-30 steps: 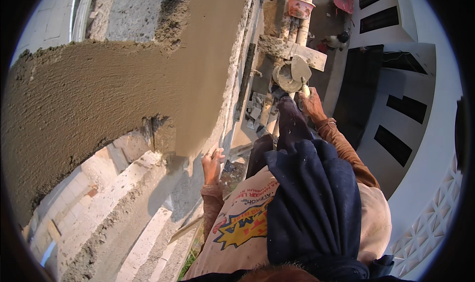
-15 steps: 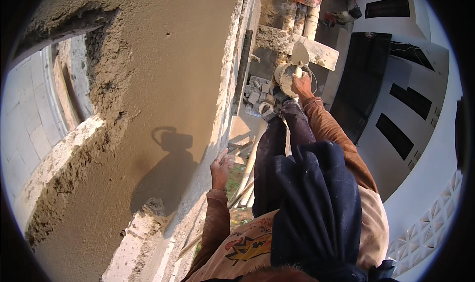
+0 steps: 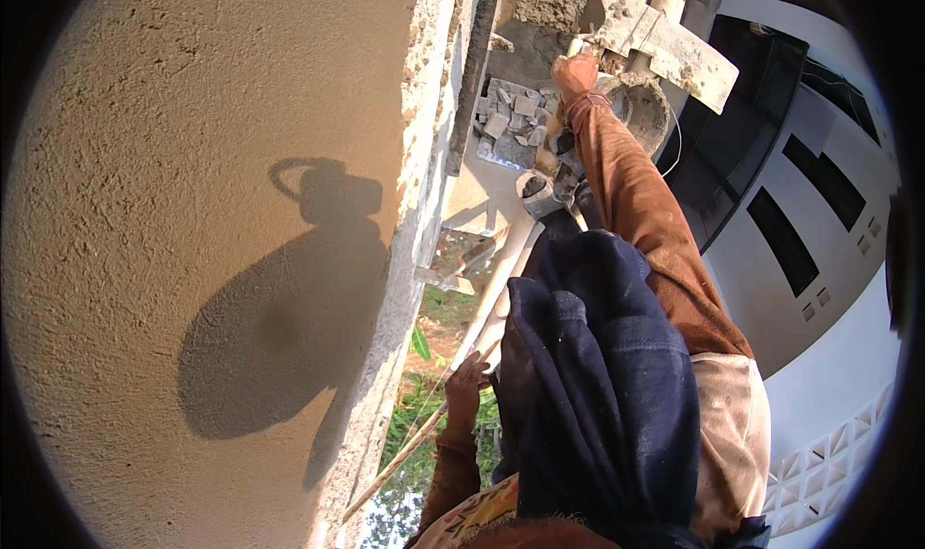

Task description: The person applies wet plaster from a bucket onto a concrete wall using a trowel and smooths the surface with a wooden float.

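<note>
My right hand (image 3: 576, 73) is closed round the pale handle of a trowel (image 3: 592, 14), reaching far ahead at the end of the outstretched arm. The trowel's blade lies against a mortar-caked plank (image 3: 686, 55) and blends with its colour. Just right of my right wrist stands a mortar-stained bucket (image 3: 644, 106) with a thin wire handle. My left hand (image 3: 466, 387) hangs low beside my dark trousers, holding nothing I can see, its fingers loosely apart. It is near a bamboo pole (image 3: 495, 294) and away from the wall.
A freshly plastered wall (image 3: 212, 96) fills the left side, with a rough pale edge (image 3: 371, 375). Broken tile pieces (image 3: 513, 115) lie beyond my feet. Greenery (image 3: 414, 424) shows below, between wall and poles. A white building (image 3: 800, 212) with dark windows stands at right.
My right hand has moved forward with the trowel, away from over the bucket to the plank. The left hand has dropped back from the wall's edge. The view has shifted, hiding the wall opening.
</note>
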A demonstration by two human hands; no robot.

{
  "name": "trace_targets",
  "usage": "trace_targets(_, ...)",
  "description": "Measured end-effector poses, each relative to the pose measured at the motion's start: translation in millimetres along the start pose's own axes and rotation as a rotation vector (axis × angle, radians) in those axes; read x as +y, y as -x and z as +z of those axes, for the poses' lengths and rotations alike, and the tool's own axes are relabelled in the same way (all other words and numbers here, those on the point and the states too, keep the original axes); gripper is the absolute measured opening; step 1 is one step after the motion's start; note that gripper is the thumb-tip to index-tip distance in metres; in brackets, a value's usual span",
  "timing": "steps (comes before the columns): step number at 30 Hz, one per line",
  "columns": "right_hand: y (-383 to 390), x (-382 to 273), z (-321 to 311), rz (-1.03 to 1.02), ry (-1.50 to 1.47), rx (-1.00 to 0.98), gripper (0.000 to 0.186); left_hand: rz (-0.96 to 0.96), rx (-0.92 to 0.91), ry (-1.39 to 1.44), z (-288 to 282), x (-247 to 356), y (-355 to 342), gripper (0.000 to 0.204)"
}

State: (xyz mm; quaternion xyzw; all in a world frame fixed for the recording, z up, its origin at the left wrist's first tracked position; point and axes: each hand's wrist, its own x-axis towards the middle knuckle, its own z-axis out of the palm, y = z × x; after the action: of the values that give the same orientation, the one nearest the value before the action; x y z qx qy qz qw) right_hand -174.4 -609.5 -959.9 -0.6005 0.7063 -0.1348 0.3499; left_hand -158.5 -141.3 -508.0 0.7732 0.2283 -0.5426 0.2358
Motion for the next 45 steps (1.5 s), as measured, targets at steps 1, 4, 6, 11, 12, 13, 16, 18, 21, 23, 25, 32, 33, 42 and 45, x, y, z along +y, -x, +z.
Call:
trace_targets(1,8,22,1,-0.057,0.078,-0.038,0.033,-0.042,-0.020,0.063,-3,-5,-6,0.039)
trace_targets(4,74,-12,-18,-0.008,0.105,-0.246,0.052,-0.071,0.006,0.102,1,-16,-3,0.039)
trace_targets(6,78,-14,-28,-0.033,0.168,-0.330,0.061,-0.120,-0.022,0.058,6,0,-4,0.041)
trace_targets(11,28,-56,-50,-0.007,0.165,-0.269,0.063,-0.032,-0.044,0.108,15,24,-11,0.042)
trace_targets(12,1,-59,-52,-0.033,0.197,-0.256,0.059,-0.022,-0.043,0.112,17,33,-11,0.042)
trace_targets(13,-28,-57,-50,-0.059,0.228,-0.246,0.056,-0.015,-0.041,0.117,19,36,-10,0.042)
trace_targets(16,-86,-30,-50,-0.242,0.407,-0.313,0.045,0.052,-0.055,0.119,22,27,-25,0.041)
trace_targets(18,-87,-20,-56,-0.443,0.490,-0.264,0.037,0.074,-0.062,0.139,26,24,-25,0.040)
trace_targets(21,-60,-21,-92,-0.423,0.637,-0.663,0.038,-0.031,-0.068,0.101,27,26,-16,0.041)
trace_targets(23,-17,-4,-121,-0.532,0.607,-0.377,0.038,-0.035,-0.074,0.107,25,22,-15,0.039)
trace_targets(25,9,-3,-166,-0.483,0.386,-0.306,0.038,-0.014,-0.062,0.110,23,21,-12,0.038)
trace_targets(32,32,147,-261,0.153,0.065,-0.011,0.033,-0.039,-0.124,0.055,29,34,-22,0.041)
trace_targets(33,37,143,-258,0.267,-0.051,-0.064,0.031,-0.042,-0.115,0.068,28,34,-19,0.042)
trace_targets(42,104,-7,-251,0.658,-0.646,-0.158,0.024,0.045,-0.094,0.081,26,52,-12,0.042)
trace_targets(45,152,-84,-246,0.589,-0.752,-0.243,0.020,0.204,-0.157,0.039,38,59,-29,0.052)
